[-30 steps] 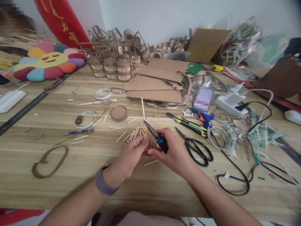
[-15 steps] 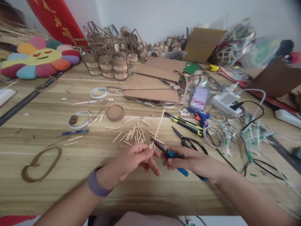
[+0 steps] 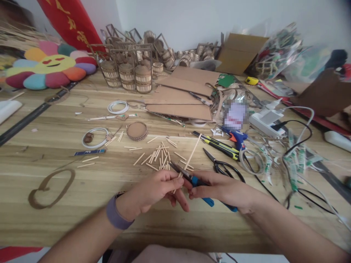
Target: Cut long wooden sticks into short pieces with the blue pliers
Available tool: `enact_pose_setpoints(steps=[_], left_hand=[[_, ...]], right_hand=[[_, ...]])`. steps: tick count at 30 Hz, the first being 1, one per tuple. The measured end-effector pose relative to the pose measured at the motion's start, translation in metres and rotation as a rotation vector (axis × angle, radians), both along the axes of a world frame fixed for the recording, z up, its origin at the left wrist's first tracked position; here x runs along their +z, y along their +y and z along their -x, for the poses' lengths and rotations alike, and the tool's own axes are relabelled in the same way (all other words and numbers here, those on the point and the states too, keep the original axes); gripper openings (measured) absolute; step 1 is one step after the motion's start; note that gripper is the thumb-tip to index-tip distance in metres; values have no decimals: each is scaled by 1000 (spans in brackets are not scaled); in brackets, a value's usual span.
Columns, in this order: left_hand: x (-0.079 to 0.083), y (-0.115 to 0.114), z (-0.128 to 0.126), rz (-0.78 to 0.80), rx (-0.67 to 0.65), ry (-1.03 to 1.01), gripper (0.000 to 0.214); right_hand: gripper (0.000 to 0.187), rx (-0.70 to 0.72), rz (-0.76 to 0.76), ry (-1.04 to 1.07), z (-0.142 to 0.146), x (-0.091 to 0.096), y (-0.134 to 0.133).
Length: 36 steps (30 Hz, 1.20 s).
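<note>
On my feed, the left hand (image 3: 160,187) has thumb and fingers pinched on a slim pale stick (image 3: 193,152), low down at its near end, while the right hand (image 3: 216,186) is wrapped round some blue-handled pliers (image 3: 195,180). So both grips are full; what I can't tell is whether the metal jaws are closed on the wood or merely lie across it. Here's the relation I'm watching: the stick rises out of the left pinch and slants away to the right, most of its length beyond the fingers, and the pliers' nose points away to the left, so the two long axes cross just past the left fingertips. The left hand is the nearer one, touching the stick; the right fingers sit just beside that pinch, and I'd judge that the crossing matters most. The stick looks straight, thin, plain and light, longer than the loose pieces about; what shows under the left thumb is too blurred to sort out. Going outward, short sticks (image 3: 155,155) lie scattered beyond the left hand, black scissors (image 3: 214,159) just past the right, then a brown disc (image 3: 137,130) with a textured rim, and far back, small lidded baskets (image 3: 127,77) in a row.
</note>
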<state>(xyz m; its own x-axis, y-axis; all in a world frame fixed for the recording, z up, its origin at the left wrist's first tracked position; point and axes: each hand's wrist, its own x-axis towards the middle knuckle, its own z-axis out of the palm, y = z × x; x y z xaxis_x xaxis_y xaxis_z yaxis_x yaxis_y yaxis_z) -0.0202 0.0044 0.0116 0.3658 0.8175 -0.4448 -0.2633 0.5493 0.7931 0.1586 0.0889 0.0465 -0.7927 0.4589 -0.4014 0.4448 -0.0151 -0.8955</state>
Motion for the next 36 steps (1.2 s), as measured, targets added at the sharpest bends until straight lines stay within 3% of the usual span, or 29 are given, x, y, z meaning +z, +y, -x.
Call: enact_pose_setpoints(steps=[3,12,22,31,36], left_hand=[[-1,0,-1,-5,0,1,33],[-3,1,-2,20,-1,-6,43],[-1,0,-2,34,-2,1,42],[0,0,-2,41,-9,47,43],[-1,0,-4,6,-21,56,45]], right_hand=[[11,58,176,-23,2,1,0],[14,99,154,-44,2,2,2],[15,131,75,-127,5,2,0],[11,141,-216,-165,2,-7,-3],[15,120,-250,-138,2,-15,-5]])
